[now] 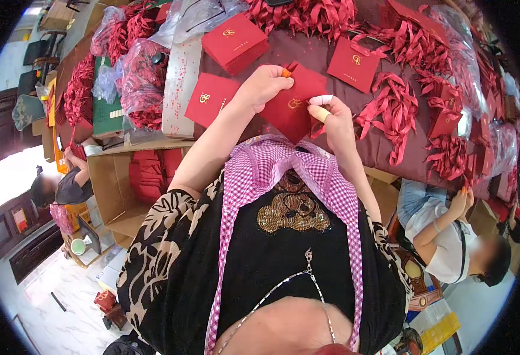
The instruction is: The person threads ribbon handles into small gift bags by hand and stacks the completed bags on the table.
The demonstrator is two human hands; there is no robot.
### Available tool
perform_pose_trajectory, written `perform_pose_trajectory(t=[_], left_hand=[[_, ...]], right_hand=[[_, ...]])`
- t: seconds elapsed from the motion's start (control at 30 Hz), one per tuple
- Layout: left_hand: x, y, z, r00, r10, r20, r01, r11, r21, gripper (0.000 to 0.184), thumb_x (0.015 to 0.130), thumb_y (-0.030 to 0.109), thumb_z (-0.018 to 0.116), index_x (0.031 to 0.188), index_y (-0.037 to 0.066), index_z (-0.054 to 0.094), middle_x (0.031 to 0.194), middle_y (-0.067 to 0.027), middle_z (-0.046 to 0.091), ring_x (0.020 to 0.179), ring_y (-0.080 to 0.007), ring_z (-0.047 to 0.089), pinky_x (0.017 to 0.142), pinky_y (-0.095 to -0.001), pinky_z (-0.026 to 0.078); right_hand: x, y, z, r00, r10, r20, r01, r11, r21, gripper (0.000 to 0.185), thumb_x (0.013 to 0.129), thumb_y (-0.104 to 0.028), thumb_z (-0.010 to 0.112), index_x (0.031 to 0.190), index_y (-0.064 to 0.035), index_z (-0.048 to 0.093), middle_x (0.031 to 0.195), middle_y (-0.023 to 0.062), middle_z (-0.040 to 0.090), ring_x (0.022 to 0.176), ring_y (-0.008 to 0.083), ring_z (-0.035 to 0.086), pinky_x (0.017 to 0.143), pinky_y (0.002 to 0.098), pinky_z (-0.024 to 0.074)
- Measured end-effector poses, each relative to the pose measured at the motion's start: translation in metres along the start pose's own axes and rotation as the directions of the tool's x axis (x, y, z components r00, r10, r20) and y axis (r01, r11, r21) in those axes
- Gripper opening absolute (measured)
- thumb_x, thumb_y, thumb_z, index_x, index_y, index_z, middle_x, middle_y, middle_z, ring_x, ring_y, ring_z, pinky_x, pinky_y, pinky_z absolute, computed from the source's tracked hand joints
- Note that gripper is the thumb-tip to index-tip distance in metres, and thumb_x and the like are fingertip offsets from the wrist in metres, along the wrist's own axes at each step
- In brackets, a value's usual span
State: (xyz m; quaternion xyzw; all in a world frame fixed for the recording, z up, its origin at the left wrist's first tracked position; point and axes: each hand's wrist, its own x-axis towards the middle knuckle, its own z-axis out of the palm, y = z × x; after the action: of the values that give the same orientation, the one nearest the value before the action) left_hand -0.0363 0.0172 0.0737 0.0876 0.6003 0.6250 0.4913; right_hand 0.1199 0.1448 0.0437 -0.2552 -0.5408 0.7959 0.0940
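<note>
Both hands hold a flat red paper bag with a gold emblem, tilted over the table edge in front of my chest. My left hand pinches its upper left side; an orange cover shows on one finger, and a small dark red tip pokes up beside it. My right hand, with white and yellowish finger covers, grips the right edge. A similar red bag lies under my left wrist. Behind it is a stack of red bags. Another red bag, with ribbon at its top, lies to the right.
Red ribbons are heaped on the dark red tablecloth. Plastic-wrapped ribbon bundles lie at left. An open cardboard box with red pieces stands below. One person sits at right, another works at far left.
</note>
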Motion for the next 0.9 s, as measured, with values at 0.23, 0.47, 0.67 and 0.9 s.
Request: perform_pose_trajectory(t=[0.23,0.47,0.67,0.9], left_hand=[[0.012,-0.008,0.001,0.995,0.061,-0.078,-0.051,0.991,0.123,0.011,0.080,0.005,0.060,0.088,-0.003,0.065,0.077,-0.0021,0.062,0.068,-0.0080,0.054,0.062,-0.0232,0.043],[0.014,-0.010,0.000,0.999,0.027,-0.033,-0.022,0.991,0.131,0.013,0.082,0.004,0.058,0.093,-0.001,0.062,0.083,-0.0041,0.065,0.071,-0.0097,0.059,0.065,-0.0234,0.047],[0.007,-0.001,0.003,1.000,0.004,0.020,-0.004,1.000,0.009,0.016,0.080,0.002,0.055,0.093,-0.001,0.064,0.081,-0.0035,0.065,0.070,-0.0089,0.059,0.065,-0.0222,0.046],[0.009,-0.006,0.003,0.999,0.030,-0.020,-0.029,0.997,0.074,0.017,0.080,0.001,0.054,0.094,-0.002,0.064,0.083,-0.0032,0.065,0.071,-0.0080,0.058,0.065,-0.0218,0.046]], right_hand=[[0.015,-0.012,0.016,0.956,-0.280,-0.088,0.222,0.887,-0.405,0.013,0.079,-0.006,0.066,0.090,-0.0003,0.063,0.087,0.0086,0.068,0.082,0.0138,0.063,0.075,0.0273,0.0489],[0.030,-0.016,0.021,0.958,-0.275,-0.079,0.203,0.848,-0.491,0.014,0.079,-0.008,0.067,0.089,0.0005,0.064,0.083,0.0089,0.068,0.076,0.0139,0.063,0.071,0.0273,0.0495],[0.039,-0.010,0.015,0.979,-0.183,-0.086,0.135,0.908,-0.398,0.015,0.078,-0.007,0.068,0.089,0.0015,0.065,0.082,0.0076,0.067,0.075,0.0117,0.061,0.069,0.0258,0.0485],[0.041,-0.007,0.013,0.985,-0.153,-0.075,0.124,0.945,-0.303,0.013,0.079,-0.007,0.068,0.089,0.0015,0.065,0.080,0.0058,0.066,0.074,0.0102,0.059,0.068,0.0249,0.0477]])
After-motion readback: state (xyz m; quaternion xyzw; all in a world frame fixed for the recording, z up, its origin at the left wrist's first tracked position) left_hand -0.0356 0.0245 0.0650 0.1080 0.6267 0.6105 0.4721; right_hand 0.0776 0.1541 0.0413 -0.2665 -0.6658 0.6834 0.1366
